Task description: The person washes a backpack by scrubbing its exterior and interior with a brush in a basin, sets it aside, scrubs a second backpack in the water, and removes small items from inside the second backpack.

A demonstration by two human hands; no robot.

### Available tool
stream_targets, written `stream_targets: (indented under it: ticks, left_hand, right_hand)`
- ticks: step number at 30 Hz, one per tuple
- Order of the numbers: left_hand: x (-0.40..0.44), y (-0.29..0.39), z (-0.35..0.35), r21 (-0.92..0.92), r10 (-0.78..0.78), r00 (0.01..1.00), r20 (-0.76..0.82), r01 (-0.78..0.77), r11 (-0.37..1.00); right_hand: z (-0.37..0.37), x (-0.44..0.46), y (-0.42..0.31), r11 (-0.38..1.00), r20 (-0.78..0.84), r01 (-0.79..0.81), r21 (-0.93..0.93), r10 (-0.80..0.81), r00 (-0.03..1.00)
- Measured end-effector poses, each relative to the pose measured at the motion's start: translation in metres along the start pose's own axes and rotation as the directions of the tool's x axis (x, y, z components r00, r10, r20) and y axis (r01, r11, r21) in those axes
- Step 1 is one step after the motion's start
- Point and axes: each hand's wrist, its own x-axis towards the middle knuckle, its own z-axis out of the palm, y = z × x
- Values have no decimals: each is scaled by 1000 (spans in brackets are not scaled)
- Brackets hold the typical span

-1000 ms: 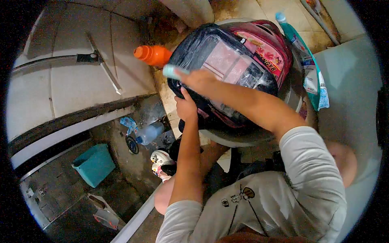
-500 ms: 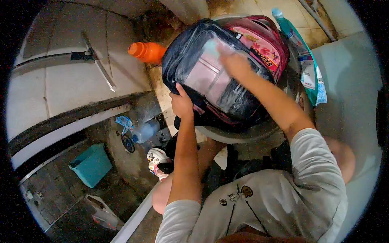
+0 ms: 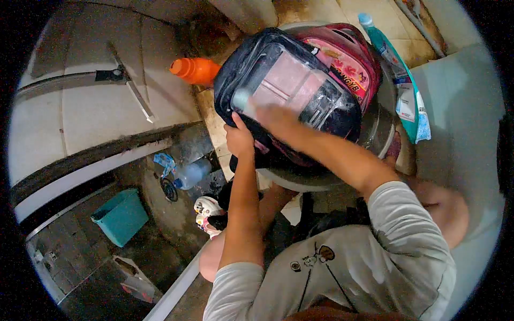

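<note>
Left hand on the edge, right hand on the front: we hold a dark backpack over a basin

With our left hand we grasp the near left edge of the dark backpack, thumb laid over its front and the other fingers largely hidden. Our right hand, blurred, is curled around a pale blue-green object just above our left thumb; we cannot tell from the smear exactly what it is. Our right forearm crosses the lower front of the backpack.

The backpack lies tilted across the grey basin, its pink panels facing up and whitish streaks spread over the dark cloth. Against its far right side sits a red and pink backpack, printed with flowers and lettering.

Just left of the dark backpack lies an orange bottle. To the right of the basin, a teal container with white labelling leans near the pale wall.

Lower left, a clear bluish bottle rests on its side beside a crumpled blue wrapper, and farther down, well apart from our hands, stands a teal bin. Our pale sleeves and a printed garment with dark cords fill the foreground.
</note>
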Motion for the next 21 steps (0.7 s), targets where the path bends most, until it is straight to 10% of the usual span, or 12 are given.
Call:
stream_targets:
  ticks: [1,2,3,8,10,12,13,15,18,21]
  left_hand:
    - [0,-2,0,4,-6,1000,9,6,1000]
    - [1,-1,-1,8,-5,1000,9,5,1000]
    - [1,-2,0,14,8,1000,1,-8,1000]
    - [0,-1,-1,18,-15,1000,12,15,1000]
    - [2,-4,4,17,-9,1000,-1,9,1000]
    - [4,-5,5,36,0,1000,-8,0,999]
    - [2,-5,5,15,15,1000,-24,-15,1000]
    - [-1,-3,0,-17,16,1000,-16,-16,1000]
    - [0,-2,-1,-20,7,1000,9,-7,1000]
    - [0,1,-1,-3,-23,1000,-9,23,1000]
  right_hand:
    - [38,18,35,822,-291,334,-461,-495,819]
    - [44,12,24,384,-255,330,-862,-893,371]
    - [22,8,27,499,6,252,-829,-442,897]
    - [-16,46,24,872,-341,8,-489,-199,919]
    - [13,23,33,876,-181,194,-442,-298,937]
    - [32,13,36,595,-20,328,-734,-502,865]
    - [4,25,27,858,18,67,-509,-67,998]
    - [-49,48,45,629,-176,241,-739,-526,832]
    - [-67,37,32,712,-446,-87,-697,-335,830]
    - [-6,13,75,637,-122,278,-719,-510,852]
